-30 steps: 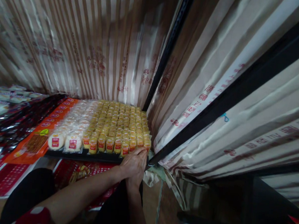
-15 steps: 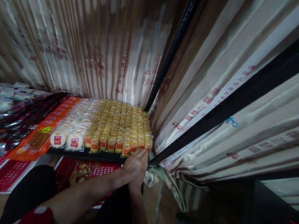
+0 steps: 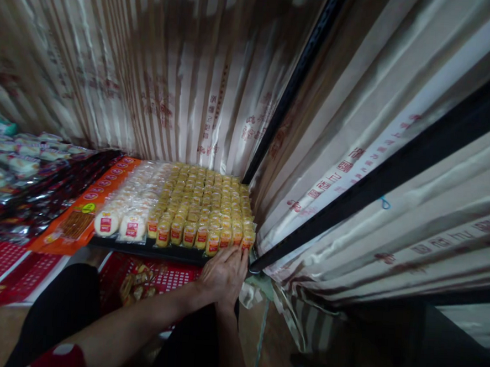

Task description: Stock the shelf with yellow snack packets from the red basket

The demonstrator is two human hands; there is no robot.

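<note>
Rows of small yellow cakes (image 3: 190,233) in clear wrappers with red labels stand packed together on a dark shelf (image 3: 149,249). At their front right corner my left hand (image 3: 215,271) lies with fingers stretched out against the front wrappers. My right hand (image 3: 234,288) is close beside it, partly covered by it, its visible fingertips straight and touching the rightmost front cake. Neither hand shows anything lifted or held. Left of the yellow cakes are round white cakes (image 3: 131,229) in clear wrappers.
An orange snack packet (image 3: 70,222), dark shiny packets (image 3: 45,188) and white packets (image 3: 22,161) lie farther left. Below is a red basket (image 3: 173,279) with wrapped snacks. Pleated curtains (image 3: 184,91) and black metal posts (image 3: 292,92) enclose the back and right.
The view has shifted slightly, so the shelf and goods sit a little farther right. Both hands stay at the front right corner of the yellow cakes.
</note>
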